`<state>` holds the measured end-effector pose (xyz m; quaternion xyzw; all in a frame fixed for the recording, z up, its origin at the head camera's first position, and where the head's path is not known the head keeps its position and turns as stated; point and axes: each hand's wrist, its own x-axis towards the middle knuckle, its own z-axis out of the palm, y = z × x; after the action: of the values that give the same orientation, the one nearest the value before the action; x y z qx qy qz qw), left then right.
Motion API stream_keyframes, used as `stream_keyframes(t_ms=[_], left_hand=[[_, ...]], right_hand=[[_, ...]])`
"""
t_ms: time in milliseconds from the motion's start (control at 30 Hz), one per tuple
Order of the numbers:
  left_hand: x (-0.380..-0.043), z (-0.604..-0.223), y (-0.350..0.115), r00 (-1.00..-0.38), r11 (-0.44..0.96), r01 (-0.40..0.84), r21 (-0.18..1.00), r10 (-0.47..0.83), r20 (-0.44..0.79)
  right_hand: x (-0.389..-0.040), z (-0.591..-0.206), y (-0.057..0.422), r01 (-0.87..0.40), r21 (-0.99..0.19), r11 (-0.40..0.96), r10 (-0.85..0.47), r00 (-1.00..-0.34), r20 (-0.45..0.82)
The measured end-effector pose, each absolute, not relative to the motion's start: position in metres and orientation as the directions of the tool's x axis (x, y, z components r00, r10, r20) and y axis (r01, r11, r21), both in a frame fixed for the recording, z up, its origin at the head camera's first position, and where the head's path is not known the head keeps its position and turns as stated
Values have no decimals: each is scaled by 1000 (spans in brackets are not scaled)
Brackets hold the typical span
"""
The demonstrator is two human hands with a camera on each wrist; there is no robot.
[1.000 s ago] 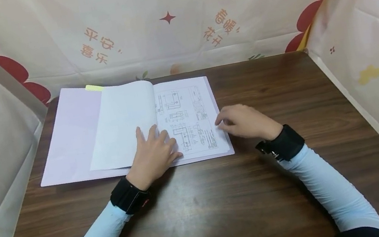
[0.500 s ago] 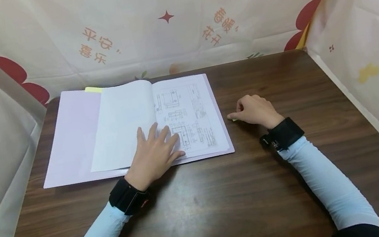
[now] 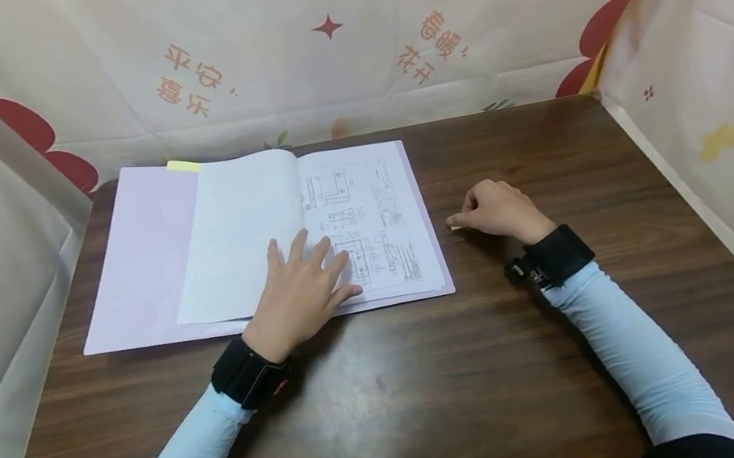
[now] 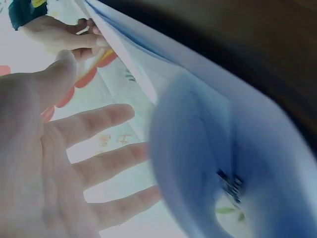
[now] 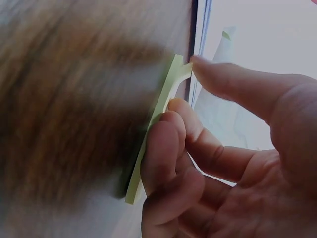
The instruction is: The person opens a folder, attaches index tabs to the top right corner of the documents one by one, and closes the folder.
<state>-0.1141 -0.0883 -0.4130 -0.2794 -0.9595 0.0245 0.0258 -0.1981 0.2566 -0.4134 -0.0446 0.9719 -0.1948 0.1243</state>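
Observation:
A lilac folder [image 3: 137,261] lies open on the table, with a blank white page [image 3: 241,226] turned left and a printed technical drawing [image 3: 373,220] on the right. My left hand [image 3: 297,294] rests with spread fingers across the fold, over the lower part of both pages. To the right of the folder, my right hand [image 3: 504,213] is at a yellow sticky note pad [image 5: 158,114] on the table. In the right wrist view its thumb lifts the end of the top sticky note [image 5: 184,73], while the other fingers curl against the pad. From the head, the hand hides most of the pad.
A yellow tab [image 3: 183,166] sticks out at the folder's top edge. The brown wooden table [image 3: 386,422] is bounded by a printed cloth [image 3: 282,80] behind and on both sides. Black bands are strapped round both wrists.
My right hand has moved right, from the folder's right edge to the sticky note pad, and its thumb and fingers have closed there. The left hand stays on the pages.

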Motion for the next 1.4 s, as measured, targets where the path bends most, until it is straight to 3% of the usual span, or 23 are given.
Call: stream_keyframes(t_ms=[100,367,633,1000,1200,1400], left_hand=[[-114,-407,-80,-822,822,568,-40,569,15],[-138,-385,-26,-699,699,715,-20,714,-43],[-170,-399,43,-556,552,831,-64,824,-106],[-184,-414,64,-615,604,789,-116,775,-146],[-183,-411,65,-617,611,787,-89,772,-156],[-184,-411,66,-615,613,787,-67,773,-157]], right_hand=[[-198,-414,258,-31,-404,914,-139,-961,-241],[-201,-411,261,-32,-430,902,-154,-955,-252],[-201,-408,267,-39,-484,874,-190,-945,-267],[-203,-406,271,-41,-531,846,-200,-948,-246],[-202,-398,279,-1,-512,859,-90,-985,-150],[-203,-398,283,-5,-558,830,-118,-979,-166]])
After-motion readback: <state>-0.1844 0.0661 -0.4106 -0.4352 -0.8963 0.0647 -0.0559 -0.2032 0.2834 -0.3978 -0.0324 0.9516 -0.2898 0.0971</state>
